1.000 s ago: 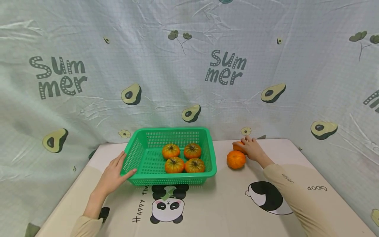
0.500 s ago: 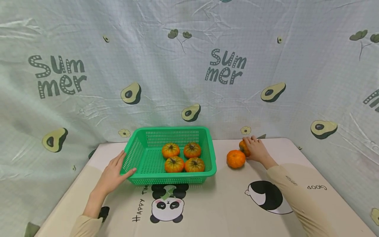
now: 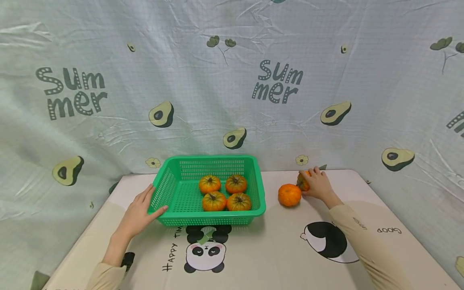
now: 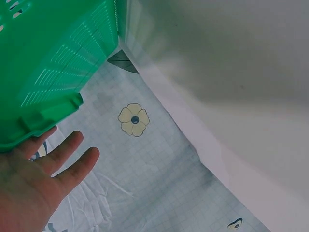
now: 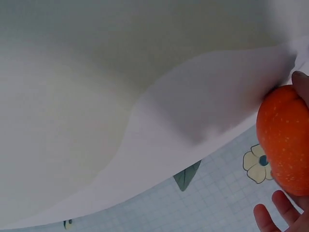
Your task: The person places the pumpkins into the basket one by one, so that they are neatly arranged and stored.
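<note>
Since the earlier frames, the right hand [image 3: 319, 185] and the orange pumpkin it holds [image 3: 303, 182] have shifted slightly rightward, and that pumpkin's stem side has turned into view; the left hand [image 3: 135, 211] and the green basket [image 3: 210, 215] have kept their places.

Nearest, 2 beige sleeves [image 3: 106, 278] are cut off by the bottom edge. At lower centre, 1 panda print [image 3: 205, 257] lies on the bench [image 3: 261, 253]. Left of centre, the left hand has its fingers extended along the basket's end and its thumb on the front rim; the left wrist view shows only 3 of its fingers.

The 1 basket stands mid-frame with 4 pumpkins [image 3: 214, 201] in its right half, their undersides hidden. Right of it sits 1 loose pumpkin [image 3: 289, 195], making 6 in all.

Just beyond, at centre right, the right hand grips its pumpkin, covering much of it; the right wrist view cuts this off at the right edge. Whether that pumpkin touches the bench or its neighbour is hard to tell.

Farthest, the cloth backdrop [image 3: 203, 88] carries 2 whole "summer" prints and 1 cropped at the right edge.
</note>
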The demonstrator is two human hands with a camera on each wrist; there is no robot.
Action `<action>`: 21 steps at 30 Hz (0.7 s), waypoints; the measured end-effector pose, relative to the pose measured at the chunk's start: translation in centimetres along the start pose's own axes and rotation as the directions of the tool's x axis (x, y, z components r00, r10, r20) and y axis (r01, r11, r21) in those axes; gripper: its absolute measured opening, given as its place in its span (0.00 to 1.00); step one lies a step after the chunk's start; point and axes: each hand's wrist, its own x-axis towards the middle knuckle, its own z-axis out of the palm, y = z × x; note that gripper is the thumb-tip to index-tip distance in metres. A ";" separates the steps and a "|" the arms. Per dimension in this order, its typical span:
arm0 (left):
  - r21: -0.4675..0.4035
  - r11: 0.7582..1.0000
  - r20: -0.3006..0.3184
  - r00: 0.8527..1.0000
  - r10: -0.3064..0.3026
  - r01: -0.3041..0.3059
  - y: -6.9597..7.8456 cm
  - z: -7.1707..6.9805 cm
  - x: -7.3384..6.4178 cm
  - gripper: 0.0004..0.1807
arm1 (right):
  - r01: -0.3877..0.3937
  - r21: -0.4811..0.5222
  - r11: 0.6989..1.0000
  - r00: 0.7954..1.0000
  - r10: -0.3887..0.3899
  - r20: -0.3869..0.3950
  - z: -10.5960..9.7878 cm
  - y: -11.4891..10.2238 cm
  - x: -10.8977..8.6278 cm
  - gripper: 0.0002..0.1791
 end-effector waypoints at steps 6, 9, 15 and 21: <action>-0.008 1.000 0.009 1.000 -0.005 0.005 0.1 -0.1 0.0 0.46 | -0.050 -0.013 0.999 0.999 0.050 0.014 0.0 -0.1 -0.2 0.47; -0.010 1.000 0.012 1.000 -0.006 0.006 0.1 -0.2 0.1 0.46 | -0.066 -0.008 0.998 0.998 0.066 0.016 0.0 -0.2 -0.1 0.48; 0.001 1.000 0.010 1.000 -0.009 0.009 0.1 -0.3 0.1 0.46 | -0.100 -0.008 0.995 0.994 0.101 0.052 -0.3 -0.3 0.0 0.48; 0.011 1.000 0.009 1.000 -0.009 0.009 0.2 -0.2 0.1 0.46 | -0.136 0.007 0.991 0.987 0.135 0.083 -0.4 -0.6 -0.5 0.46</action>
